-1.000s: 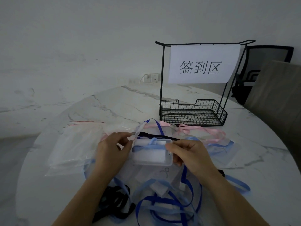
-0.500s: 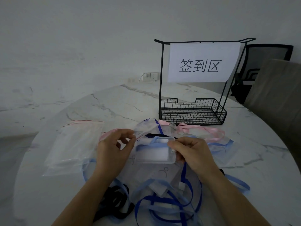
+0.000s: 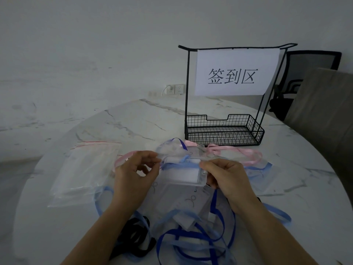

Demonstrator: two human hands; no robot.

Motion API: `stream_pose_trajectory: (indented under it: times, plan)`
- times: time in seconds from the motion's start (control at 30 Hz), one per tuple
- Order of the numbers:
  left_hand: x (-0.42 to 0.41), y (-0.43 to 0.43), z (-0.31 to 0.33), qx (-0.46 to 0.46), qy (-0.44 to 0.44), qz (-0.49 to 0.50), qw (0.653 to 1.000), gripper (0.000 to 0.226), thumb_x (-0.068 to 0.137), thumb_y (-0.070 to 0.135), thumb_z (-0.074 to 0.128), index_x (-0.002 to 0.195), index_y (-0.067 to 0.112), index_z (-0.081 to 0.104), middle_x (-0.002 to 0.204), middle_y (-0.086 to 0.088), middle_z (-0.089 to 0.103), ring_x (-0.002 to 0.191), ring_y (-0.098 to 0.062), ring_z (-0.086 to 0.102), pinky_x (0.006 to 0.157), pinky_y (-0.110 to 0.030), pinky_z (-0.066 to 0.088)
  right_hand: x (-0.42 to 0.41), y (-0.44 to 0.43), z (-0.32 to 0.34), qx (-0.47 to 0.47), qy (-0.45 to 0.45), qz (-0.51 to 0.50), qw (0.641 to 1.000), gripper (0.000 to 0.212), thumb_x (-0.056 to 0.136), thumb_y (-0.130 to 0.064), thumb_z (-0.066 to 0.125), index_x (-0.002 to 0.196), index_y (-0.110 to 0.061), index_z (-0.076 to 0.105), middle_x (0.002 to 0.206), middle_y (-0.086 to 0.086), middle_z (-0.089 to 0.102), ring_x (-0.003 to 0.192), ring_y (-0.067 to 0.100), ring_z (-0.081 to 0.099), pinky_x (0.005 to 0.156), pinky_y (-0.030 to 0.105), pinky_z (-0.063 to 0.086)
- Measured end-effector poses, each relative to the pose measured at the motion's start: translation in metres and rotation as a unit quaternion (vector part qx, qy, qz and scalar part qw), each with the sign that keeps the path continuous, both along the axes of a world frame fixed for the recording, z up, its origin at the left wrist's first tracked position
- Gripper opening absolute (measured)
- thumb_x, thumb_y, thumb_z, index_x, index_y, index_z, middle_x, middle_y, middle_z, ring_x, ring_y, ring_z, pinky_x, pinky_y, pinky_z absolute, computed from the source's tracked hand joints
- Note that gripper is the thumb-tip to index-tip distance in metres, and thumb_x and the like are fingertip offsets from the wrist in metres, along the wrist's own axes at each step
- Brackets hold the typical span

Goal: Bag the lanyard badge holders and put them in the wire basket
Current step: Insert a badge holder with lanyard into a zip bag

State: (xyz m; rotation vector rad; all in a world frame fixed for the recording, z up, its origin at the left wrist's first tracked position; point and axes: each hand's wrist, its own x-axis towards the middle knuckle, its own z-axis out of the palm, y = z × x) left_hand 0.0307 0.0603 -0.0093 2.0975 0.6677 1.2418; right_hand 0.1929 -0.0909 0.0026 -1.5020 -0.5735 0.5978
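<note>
Hands meet above the marble desk (image 3: 305, 188). The left hand (image 3: 131, 175) pinches the clear bag (image 3: 172, 150) by its mouth between thumb and fingers (image 3: 147, 154). The right hand (image 3: 229, 180) pinches the badge holder (image 3: 186, 175) by its right edge, at the bag's opening. The wire basket (image 3: 223, 138) stands behind them.

Dim bluish light, soft focus, wide-angle bowing

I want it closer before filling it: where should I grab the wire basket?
Probably the left upright post of the wire basket, reached from its left: it stands bare, while the paper sign covers most of the top bar and pink ribbon lies along the front.
</note>
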Motion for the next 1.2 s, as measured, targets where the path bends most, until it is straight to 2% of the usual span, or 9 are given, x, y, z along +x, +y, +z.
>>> stream_pose_trajectory:
  times: [0.17,0.37,0.5,0.57,0.67,0.83,0.97,1.1,1.2]
  plan:
    - [0.002,-0.003,0.000,-0.004,0.004,-0.023,1.000,0.021,0.079,0.007,0.079,0.094,0.020,0.071,0.086,0.021,0.071,0.075,-0.008,0.065,0.067,-0.017,0.053,0.000,0.001,0.000,0.042,0.039,-0.052,0.997,0.014,0.084,-0.023,0.076,0.071,-0.019,0.079,0.061,0.003,0.069,0.054,0.010,0.062,0.057,0.025,0.058]
    - [0.003,-0.014,0.003,0.020,-0.010,-0.110,0.994,0.013,0.078,0.012,0.078,0.090,0.018,0.074,0.086,0.014,0.073,0.078,-0.007,0.069,0.073,-0.014,0.054,-0.008,0.004,-0.004,0.004,-0.023,0.008,1.000,0.014,0.087,-0.026,0.076,0.076,-0.019,0.080,0.065,0.009,0.073,0.057,0.013,0.068,0.056,0.019,0.054]
    - [0.003,-0.019,0.011,-0.090,-0.032,-0.221,0.971,0.014,0.080,0.025,0.078,0.094,0.022,0.075,0.085,0.001,0.075,0.072,-0.013,0.072,0.068,-0.021,0.058,-0.004,0.005,-0.005,-0.001,-0.016,0.013,1.000,0.017,0.089,-0.031,0.073,0.078,-0.021,0.079,0.066,0.006,0.072,0.057,0.012,0.065,0.056,0.020,0.054]
    - [0.000,-0.015,0.014,-0.103,-0.089,-0.157,0.978,0.010,0.084,0.034,0.077,0.092,0.028,0.074,0.078,0.000,0.074,0.064,-0.015,0.068,0.059,-0.019,0.054,-0.001,0.004,-0.005,-0.002,0.003,0.002,1.000,0.018,0.090,-0.031,0.071,0.077,-0.020,0.078,0.064,0.003,0.071,0.056,0.010,0.063,0.052,0.018,0.051]
    - [-0.009,0.006,0.016,-0.023,-0.061,0.051,0.997,0.016,0.085,0.047,0.066,0.098,0.037,0.068,0.087,0.011,0.068,0.071,-0.014,0.061,0.061,-0.016,0.048,0.002,0.003,-0.004,-0.003,0.031,0.006,0.999,0.021,0.092,-0.031,0.069,0.078,-0.018,0.078,0.062,0.002,0.067,0.054,0.009,0.060,0.049,0.016,0.047]
    - [-0.015,0.033,0.009,-0.115,0.024,0.075,0.990,0.045,0.091,0.046,0.058,0.133,0.031,0.056,0.137,0.011,0.054,0.125,-0.009,0.049,0.101,-0.032,0.040,0.001,0.002,-0.003,-0.006,0.010,0.046,0.999,0.019,0.093,-0.033,0.066,0.087,-0.021,0.079,0.079,0.005,0.075,0.063,0.011,0.064,0.053,0.019,0.051]
    - [-0.010,0.028,0.000,-0.129,0.104,0.022,0.986,0.040,0.100,0.029,0.053,0.140,0.028,0.050,0.133,0.014,0.050,0.123,-0.004,0.043,0.099,-0.022,0.030,-0.002,-0.001,-0.003,-0.017,0.003,0.088,0.996,0.016,0.095,-0.035,0.063,0.091,-0.032,0.079,0.083,-0.006,0.076,0.065,0.014,0.071,0.051,0.023,0.053]
    - [-0.004,0.017,-0.002,-0.165,0.100,-0.046,0.980,0.034,0.103,0.018,0.046,0.135,0.027,0.052,0.125,0.020,0.054,0.111,0.010,0.050,0.086,0.006,0.029,-0.008,-0.003,-0.002,-0.019,0.009,0.135,0.991,0.014,0.095,-0.036,0.063,0.094,-0.037,0.077,0.093,-0.003,0.077,0.071,0.029,0.075,0.049,0.025,0.055]
    - [0.000,0.010,-0.001,-0.173,0.109,-0.101,0.974,0.030,0.104,0.018,0.044,0.127,0.037,0.052,0.118,0.037,0.050,0.109,0.027,0.044,0.086,0.003,0.033,-0.011,-0.002,-0.004,-0.023,-0.029,0.149,0.988,0.017,0.095,-0.037,0.063,0.102,-0.032,0.077,0.090,0.001,0.077,0.070,0.027,0.075,0.051,0.025,0.055]
